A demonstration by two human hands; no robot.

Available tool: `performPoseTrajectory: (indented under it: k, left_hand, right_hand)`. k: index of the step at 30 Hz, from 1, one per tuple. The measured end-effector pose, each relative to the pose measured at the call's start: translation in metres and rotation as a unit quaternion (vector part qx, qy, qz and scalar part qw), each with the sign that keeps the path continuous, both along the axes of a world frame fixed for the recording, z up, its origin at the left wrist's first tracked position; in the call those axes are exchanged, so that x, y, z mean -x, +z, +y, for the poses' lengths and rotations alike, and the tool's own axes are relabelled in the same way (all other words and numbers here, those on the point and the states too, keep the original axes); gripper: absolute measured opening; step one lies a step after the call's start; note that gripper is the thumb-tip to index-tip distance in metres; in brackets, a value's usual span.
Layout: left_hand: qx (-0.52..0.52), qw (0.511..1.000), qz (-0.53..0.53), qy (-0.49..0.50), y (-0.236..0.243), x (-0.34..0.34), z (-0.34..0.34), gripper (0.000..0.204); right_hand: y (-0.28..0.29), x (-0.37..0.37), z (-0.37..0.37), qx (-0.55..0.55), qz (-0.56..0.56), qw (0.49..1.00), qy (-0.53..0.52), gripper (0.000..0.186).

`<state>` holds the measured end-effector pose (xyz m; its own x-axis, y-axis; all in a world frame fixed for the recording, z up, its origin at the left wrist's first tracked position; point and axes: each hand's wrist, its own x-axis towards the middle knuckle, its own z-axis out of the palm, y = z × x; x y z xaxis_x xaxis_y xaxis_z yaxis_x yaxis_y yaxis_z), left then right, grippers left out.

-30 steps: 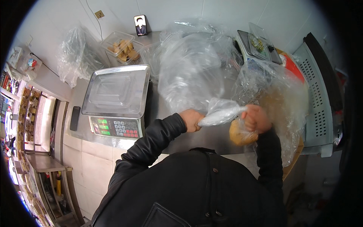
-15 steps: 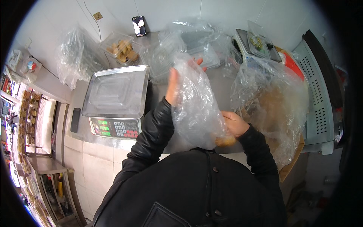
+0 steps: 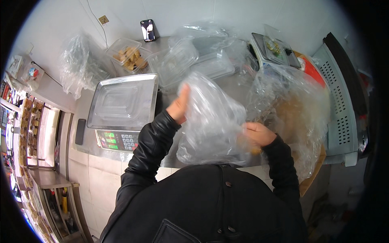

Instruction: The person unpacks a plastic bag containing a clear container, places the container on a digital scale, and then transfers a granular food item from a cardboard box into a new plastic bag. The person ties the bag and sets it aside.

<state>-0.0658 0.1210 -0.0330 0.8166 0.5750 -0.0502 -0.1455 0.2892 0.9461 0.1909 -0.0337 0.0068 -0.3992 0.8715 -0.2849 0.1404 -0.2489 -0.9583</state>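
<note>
In front of my chest a clear plastic bag [image 3: 210,117] is stretched between my hands, partly blurred by motion. At its left edge my left hand [image 3: 178,106] holds it, thumb upright; the other fingers are hidden behind the film. On the bag's right side, the fingers of my right hand [image 3: 260,134] are closed on the plastic. A small yellowish-brown piece [image 3: 255,150] shows just below my right hand; its kind cannot be made out. My left forearm is beside a scale with a metal pan [image 3: 123,101], which has a clear lid-like tray on it.
Behind the bag lie clear plastic containers [image 3: 174,60]. A container of brown food pieces [image 3: 131,58] stands back left, near a propped phone [image 3: 148,30]. A large plastic bag [image 3: 291,117] over a cardboard box and a grey perforated machine [image 3: 336,97] are at right. A black device [image 3: 80,131] lies left.
My left hand has come down and toward me, and its spread fingers have gone behind the film. The bag has widened and lowered. My right hand has moved slightly right.
</note>
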Motion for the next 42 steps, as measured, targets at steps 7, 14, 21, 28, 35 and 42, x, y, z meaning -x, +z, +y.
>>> performPoseTrajectory:
  k: [7,14,21,28,35,42]
  left_hand:
    - [-0.042,0.993,0.102,-0.045,-0.014,-0.045,-0.019,0.058]
    - [-0.368,0.866,0.208,-0.266,-0.031,-0.038,-0.060,0.033]
    - [-0.382,0.883,0.154,0.223,-0.007,-0.031,-0.015,0.020]
    - [-0.379,0.875,0.093,0.289,-0.034,-0.063,0.008,0.020]
    - [-0.361,0.901,0.124,0.206,-0.066,-0.107,-0.063,0.017]
    - [-0.220,0.962,0.099,-0.127,-0.032,-0.089,-0.102,0.020]
  right_hand:
    - [0.021,-0.009,-0.017,0.113,0.170,0.975,0.086,0.021]
    - [0.019,-0.035,-0.014,0.015,0.446,0.893,-0.062,0.021]
    - [0.021,-0.009,-0.014,0.094,0.050,0.992,-0.069,0.021]
    - [0.049,0.036,0.004,0.131,0.267,0.951,0.081,0.022]
    - [0.068,0.069,0.058,0.033,0.552,0.810,-0.197,0.040]
    - [0.018,0.030,0.090,-0.002,0.344,0.905,-0.252,0.039]
